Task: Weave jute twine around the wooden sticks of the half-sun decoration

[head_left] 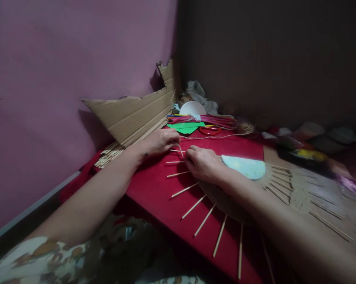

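Observation:
My left hand [164,141] is closed, its fingertips pinching a strand of twine [181,150] beside the thin wooden sticks. Close to its right, my right hand [203,162] has its fingers curled down on the rim of a stick piece; the fingertips are partly hidden. Thin wooden sticks [193,206] fan out from this round piece over the red cloth. A pale blue half-round pad [245,166] lies at its middle, and a woven twine band [300,197] crosses the sticks on the right. Twine also stretches from near my left hand to a ball of twine [245,127].
A torn cardboard sheet [136,114] leans on the purple wall, with a bundle of sticks [109,154] below. Behind my hands lie green paper [186,127], red-handled scissors [210,130] and pink strips [207,120]. The red cloth [163,201] ends at a near table edge.

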Available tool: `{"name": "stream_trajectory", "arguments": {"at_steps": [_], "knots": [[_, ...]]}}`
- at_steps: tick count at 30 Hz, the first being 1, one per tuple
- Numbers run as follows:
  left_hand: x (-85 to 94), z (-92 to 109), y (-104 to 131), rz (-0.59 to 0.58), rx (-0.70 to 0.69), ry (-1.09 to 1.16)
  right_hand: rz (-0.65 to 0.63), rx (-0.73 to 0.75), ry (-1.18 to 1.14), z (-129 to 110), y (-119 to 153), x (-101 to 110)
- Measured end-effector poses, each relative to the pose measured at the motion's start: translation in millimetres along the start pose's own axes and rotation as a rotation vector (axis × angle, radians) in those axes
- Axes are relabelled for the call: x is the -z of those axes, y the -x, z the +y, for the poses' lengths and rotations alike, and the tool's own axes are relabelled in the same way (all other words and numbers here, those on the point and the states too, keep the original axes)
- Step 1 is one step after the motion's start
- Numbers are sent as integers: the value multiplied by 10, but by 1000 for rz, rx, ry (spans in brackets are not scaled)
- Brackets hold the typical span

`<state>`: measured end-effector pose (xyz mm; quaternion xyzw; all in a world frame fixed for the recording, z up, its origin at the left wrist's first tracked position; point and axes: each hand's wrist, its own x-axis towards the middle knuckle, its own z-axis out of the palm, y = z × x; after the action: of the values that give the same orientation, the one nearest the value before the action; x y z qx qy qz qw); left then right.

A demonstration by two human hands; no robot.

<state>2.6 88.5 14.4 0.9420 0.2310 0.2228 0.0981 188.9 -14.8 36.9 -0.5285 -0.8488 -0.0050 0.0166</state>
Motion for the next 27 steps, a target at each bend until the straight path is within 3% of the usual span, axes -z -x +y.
{"name": "stream_trajectory", "arguments": {"at_steps": [8, 13, 19, 27], "knots": [[-87, 9, -6, -51, 30, -80, -47, 161, -230, 49, 42, 29], [-116, 35, -31, -57, 68, -133, 147, -17, -261, 148, -82, -84], [-140, 56, -49, -60, 100, -145, 144, 12, -383, 85, -114, -187], [-59, -34, -33, -109, 95, -18, 156, 1, -479, 92, -125, -88]]}}
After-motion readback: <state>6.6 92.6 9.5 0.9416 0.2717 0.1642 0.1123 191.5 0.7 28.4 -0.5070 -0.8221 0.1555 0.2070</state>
